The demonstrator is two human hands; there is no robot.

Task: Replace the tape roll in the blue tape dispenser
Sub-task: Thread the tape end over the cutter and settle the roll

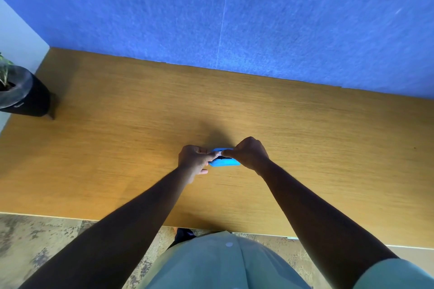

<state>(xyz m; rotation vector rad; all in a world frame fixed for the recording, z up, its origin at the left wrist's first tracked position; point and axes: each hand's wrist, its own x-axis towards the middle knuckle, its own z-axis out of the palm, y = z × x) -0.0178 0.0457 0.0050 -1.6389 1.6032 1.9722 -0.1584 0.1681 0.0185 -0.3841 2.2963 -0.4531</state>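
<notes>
Left hand (193, 159) and right hand (249, 153) outstretched, both gripping blue tape dispenser (225, 162)

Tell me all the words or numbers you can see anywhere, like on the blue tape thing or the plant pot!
There are no words or numbers to read here.
Blue tape dispenser: mostly hidden by the left hand and right hand; no label shows.
Black plant pot: a faint pale mark low on its side, too small and blurred to read.
</notes>
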